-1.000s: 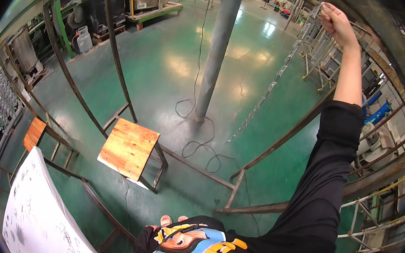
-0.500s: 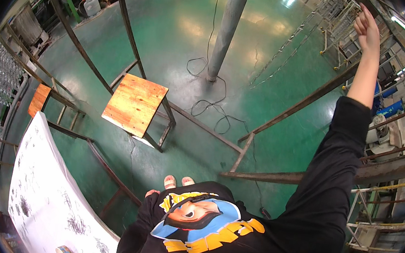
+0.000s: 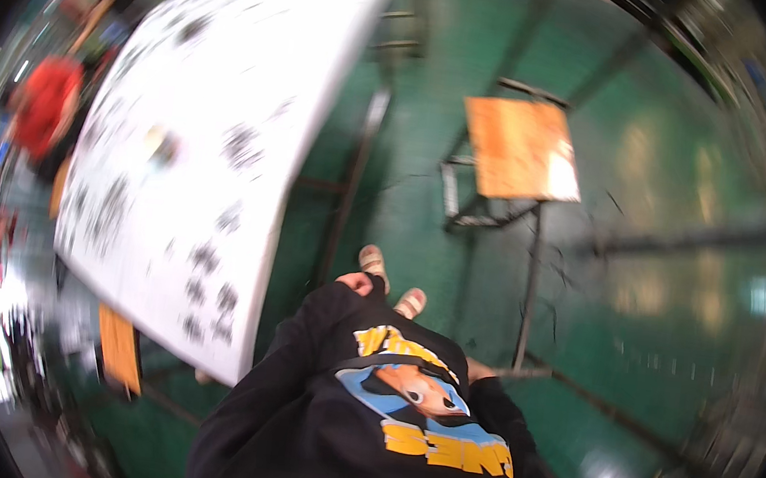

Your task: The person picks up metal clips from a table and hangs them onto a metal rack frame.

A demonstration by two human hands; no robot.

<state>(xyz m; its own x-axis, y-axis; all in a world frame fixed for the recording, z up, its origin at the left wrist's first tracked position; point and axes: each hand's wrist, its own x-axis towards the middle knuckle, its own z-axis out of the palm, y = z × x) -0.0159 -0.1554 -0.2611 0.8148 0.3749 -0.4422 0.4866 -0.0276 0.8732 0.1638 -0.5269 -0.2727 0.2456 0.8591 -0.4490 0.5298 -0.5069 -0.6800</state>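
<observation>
My left hand hangs low at my front, below its black sleeve, beside the right edge of the white-topped table. Its fingers are small and blurred, and nothing can be made out in it. Of my right hand only a bit of skin shows past my black shirt; its fingers are hidden. On the table lie several scattered clusters of small dark pieces, too smeared to name. Among them stands a small round tub with a coloured side.
A square wooden stool with a dark metal frame stands ahead to the right. Another wooden stool is at the table's near edge. A person in red is across the table. A grey pole rises on the right from the green floor.
My view has swung left, bringing the table to the front left. My right arm, raised and stretched out before, is now down at my side. The stool now appears farther right.
</observation>
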